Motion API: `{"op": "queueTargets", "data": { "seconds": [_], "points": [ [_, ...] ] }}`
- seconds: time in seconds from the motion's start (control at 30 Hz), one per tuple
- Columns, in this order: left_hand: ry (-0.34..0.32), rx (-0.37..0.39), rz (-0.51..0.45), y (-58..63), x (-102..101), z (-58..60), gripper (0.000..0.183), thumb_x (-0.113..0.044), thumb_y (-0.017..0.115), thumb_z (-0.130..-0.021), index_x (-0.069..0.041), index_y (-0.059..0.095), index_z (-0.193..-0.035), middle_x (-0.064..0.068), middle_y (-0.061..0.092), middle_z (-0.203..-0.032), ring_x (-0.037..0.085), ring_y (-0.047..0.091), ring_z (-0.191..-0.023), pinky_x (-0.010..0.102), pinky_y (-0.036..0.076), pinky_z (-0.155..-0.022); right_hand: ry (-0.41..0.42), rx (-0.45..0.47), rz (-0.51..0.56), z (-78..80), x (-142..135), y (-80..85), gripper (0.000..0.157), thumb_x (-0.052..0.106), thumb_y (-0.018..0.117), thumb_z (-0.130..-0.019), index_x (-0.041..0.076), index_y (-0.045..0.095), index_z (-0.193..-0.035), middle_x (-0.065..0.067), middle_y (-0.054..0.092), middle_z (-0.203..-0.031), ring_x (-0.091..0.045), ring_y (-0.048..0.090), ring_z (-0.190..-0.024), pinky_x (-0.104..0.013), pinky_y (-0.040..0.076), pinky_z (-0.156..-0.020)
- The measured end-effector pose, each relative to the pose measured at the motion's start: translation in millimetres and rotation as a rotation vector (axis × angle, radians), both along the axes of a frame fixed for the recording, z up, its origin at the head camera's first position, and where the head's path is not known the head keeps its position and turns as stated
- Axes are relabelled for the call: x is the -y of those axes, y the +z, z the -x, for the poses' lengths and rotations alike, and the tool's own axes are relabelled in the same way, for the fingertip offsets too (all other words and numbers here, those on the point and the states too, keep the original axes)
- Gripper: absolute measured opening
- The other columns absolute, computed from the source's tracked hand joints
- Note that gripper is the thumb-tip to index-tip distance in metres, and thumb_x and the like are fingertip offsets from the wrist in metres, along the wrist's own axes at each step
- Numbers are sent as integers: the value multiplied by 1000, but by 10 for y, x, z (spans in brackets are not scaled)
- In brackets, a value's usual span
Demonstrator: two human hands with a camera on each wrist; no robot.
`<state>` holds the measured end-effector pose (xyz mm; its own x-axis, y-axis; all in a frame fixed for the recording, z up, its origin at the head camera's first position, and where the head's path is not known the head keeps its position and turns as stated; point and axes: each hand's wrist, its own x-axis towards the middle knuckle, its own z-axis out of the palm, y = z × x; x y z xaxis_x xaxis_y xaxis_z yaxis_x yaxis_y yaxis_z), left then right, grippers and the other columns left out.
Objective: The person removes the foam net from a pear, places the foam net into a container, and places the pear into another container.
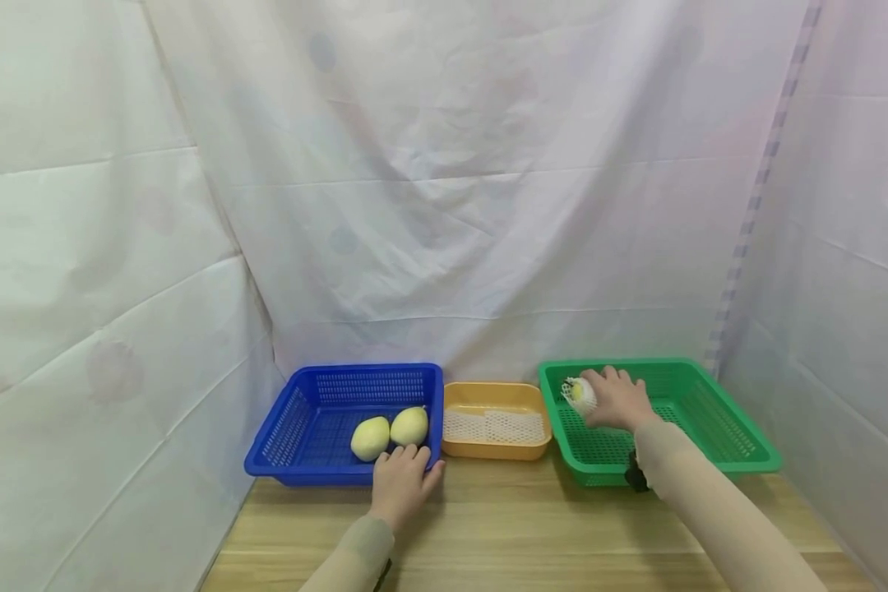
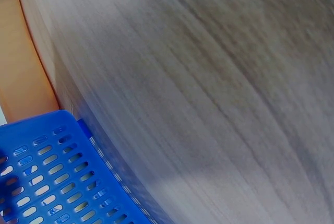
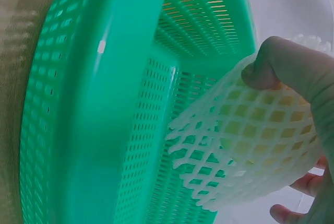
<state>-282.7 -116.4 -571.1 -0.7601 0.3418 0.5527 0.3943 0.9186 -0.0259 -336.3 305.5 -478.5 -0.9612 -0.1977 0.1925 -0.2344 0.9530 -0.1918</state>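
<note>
A yellow-green pear in a white foam net sleeve is held by my right hand, thumb pressed on the net. The hand is over the green basket, with the wrapped pear near its left wall. One end of the sleeve hangs loose past the fruit in the right wrist view. My left hand rests at the front rim of the blue basket, fingers reaching over it. Just beyond those fingertips, two bare pears, one left and one right, lie in the basket.
Between the baskets stands an orange tray holding flat white foam nets. All three containers sit on a wooden table. White cloth hangs behind them and on both sides.
</note>
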Motion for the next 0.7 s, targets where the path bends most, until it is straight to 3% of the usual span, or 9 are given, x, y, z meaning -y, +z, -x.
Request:
{"op": "queueTargets", "data": {
  "seconds": [0.2,0.4,0.7],
  "points": [
    [-5,-7,-5,-9,5,9,35,-50,59,-91,-22,48,-73,-7,35,-66,15,41,-60,34,35,-57,16,-34,-7,-12,9,9,83,28,86,-65,12,49,-138,-21,49,-115,-37,47,-94,-54,36,-69],
    [-12,-11,-12,-15,0,5,36,-49,60,-91,-22,47,-73,-6,35,-65,15,40,-60,34,34,-57,39,10,93,-61,32,34,83,17,86,-67,9,46,-139,-22,43,-118,-36,46,-95,-46,44,-62],
    [-11,-17,-1,-23,5,5,37,-52,54,-93,-22,46,-73,-6,35,-66,15,41,-60,33,34,-57,55,-3,118,-118,46,45,84,14,87,-67,7,45,-139,-24,46,-120,-37,46,-99,-50,44,-69]
  ]
}}
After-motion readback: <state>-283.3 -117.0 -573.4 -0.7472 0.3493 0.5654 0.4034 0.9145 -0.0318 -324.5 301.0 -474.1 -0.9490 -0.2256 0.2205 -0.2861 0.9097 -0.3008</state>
